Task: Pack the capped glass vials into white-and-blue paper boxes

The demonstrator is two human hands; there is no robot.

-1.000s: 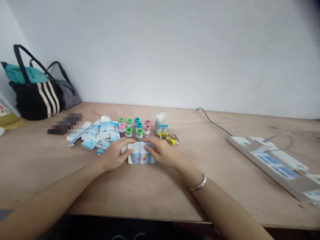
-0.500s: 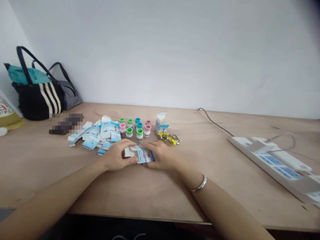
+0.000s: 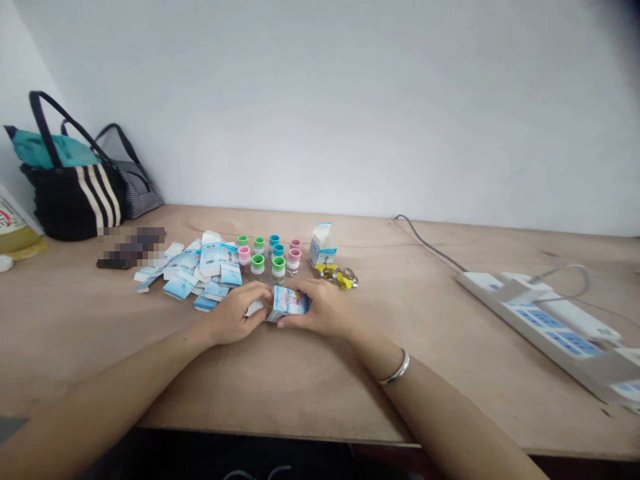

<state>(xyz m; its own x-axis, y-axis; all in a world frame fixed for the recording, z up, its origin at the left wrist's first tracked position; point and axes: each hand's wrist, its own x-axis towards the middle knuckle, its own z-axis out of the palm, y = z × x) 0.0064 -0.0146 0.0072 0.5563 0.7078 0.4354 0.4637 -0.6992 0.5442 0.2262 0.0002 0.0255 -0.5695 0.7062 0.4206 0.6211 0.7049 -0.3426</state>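
A small blue-and-white cardboard box (image 3: pixel 290 301) lies on its side between my hands, low over the wooden table. My right hand (image 3: pixel 324 308) is closed around its right end, thumb along the near edge. My left hand (image 3: pixel 240 312) pinches the white flap at the left end. Just beyond my hands stand several small clear bottles with coloured tops, such as a green-topped bottle (image 3: pixel 279 268) and a pink-topped bottle (image 3: pixel 294 260). Left of them is a loose pile of flattened blue-and-white boxes (image 3: pixel 187 270).
An upright open box (image 3: pixel 323 247) stands behind several metal rings with yellow tags (image 3: pixel 345 279). A long power strip (image 3: pixel 550 333) with a grey cable (image 3: pixel 430 247) lies right. At the back left are a black striped bag (image 3: pixel 75 200), a grey bag (image 3: pixel 140 190) and a bottle of yellow liquid (image 3: pixel 17 230).
The box has turned so its printed face shows more. Its open left end is now pressed against my left fingers, and the flap there is less visible.
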